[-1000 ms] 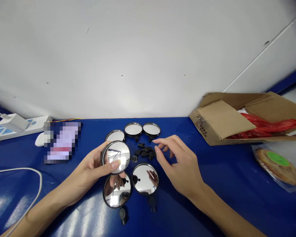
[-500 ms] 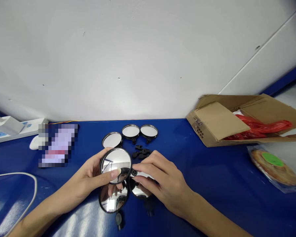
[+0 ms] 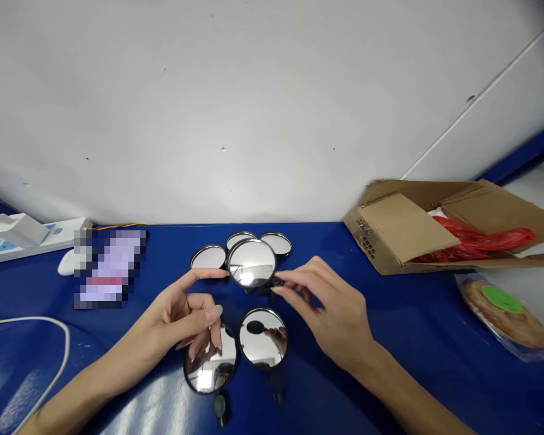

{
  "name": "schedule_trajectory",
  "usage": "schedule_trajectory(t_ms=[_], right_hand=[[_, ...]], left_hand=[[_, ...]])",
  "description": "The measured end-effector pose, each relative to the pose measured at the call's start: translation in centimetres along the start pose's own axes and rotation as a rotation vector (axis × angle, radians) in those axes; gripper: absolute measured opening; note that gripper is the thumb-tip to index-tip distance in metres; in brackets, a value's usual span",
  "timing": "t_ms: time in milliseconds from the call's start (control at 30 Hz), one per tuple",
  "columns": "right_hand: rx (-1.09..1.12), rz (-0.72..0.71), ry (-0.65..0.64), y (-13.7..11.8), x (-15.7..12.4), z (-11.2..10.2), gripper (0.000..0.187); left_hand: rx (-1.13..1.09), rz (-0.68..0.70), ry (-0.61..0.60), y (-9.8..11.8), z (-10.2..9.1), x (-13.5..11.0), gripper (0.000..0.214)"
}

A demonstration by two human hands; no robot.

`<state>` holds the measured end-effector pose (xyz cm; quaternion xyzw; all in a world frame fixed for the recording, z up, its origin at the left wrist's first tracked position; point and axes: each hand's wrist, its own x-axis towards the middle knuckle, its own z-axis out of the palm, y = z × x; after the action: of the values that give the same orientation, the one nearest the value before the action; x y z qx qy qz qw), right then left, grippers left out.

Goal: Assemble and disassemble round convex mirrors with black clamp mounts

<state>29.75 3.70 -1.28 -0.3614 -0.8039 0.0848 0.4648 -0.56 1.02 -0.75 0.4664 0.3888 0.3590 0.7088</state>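
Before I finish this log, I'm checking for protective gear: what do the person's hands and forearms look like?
The left hand and right hand are bare: no gloves, rings or watch show. Both forearms are uncovered as far as the picture reaches, with no sleeves or markings visible. The fingers are slender.

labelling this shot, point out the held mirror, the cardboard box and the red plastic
Held mirror [image 3: 252, 263], head view: middle of its glass
Cardboard box [image 3: 407, 226], head view: its front flap
Red plastic [image 3: 478, 240], head view: its crumpled middle
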Motion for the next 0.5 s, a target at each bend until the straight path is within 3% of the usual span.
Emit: schedule_trajectory(t_ms=[200, 500], right_hand=[[-0.071, 0.266, 0.148, 3.2, 0.7, 0.0, 0.005], [-0.118, 0.387, 0.165, 4.8, 0.6, 0.6, 0.023]], left_hand=[[0.016, -0.036, 0.022, 0.8, 0.6, -0.1, 0.064], [0.059, -0.079, 0.039, 1.5, 1.0, -0.5, 0.069]])
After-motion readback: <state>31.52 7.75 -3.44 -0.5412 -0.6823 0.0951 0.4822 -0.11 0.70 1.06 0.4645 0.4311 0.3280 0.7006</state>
